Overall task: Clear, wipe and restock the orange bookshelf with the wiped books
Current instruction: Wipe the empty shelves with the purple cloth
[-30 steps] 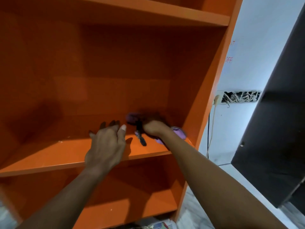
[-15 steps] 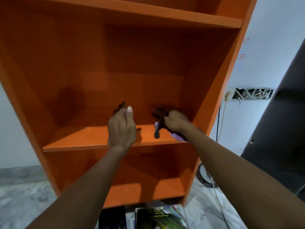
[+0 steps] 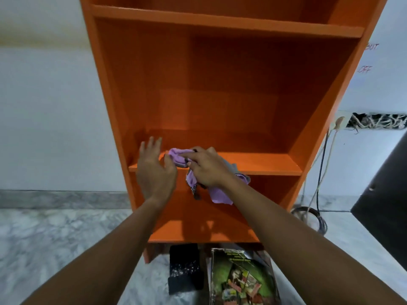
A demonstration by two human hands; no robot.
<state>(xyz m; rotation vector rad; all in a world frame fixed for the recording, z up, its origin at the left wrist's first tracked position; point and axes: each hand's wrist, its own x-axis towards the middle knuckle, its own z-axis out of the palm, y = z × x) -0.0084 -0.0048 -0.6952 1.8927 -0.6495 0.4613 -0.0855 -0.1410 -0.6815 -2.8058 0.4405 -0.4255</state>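
Observation:
The orange bookshelf (image 3: 231,84) stands in front of me with its shelves bare. My right hand (image 3: 209,167) is shut on a purple cloth (image 3: 218,191) at the front edge of the middle shelf (image 3: 259,164); part of the cloth hangs below the edge. My left hand (image 3: 154,168) hovers just left of the cloth with fingers spread, its thumb touching the cloth's bunched end. On the floor below lie a book with a green cover (image 3: 241,280) and a black book (image 3: 185,268).
A white wall is on the left. On the right a wall socket (image 3: 340,122) feeds cables (image 3: 317,194) that hang down beside the shelf to a coil on the marble floor (image 3: 55,238). A dark panel (image 3: 383,186) stands at the far right.
My view has pulled back and dropped, so the floor books show. My right hand has dragged the cloth leftward along the middle shelf to its front edge, and my left hand shifted left too.

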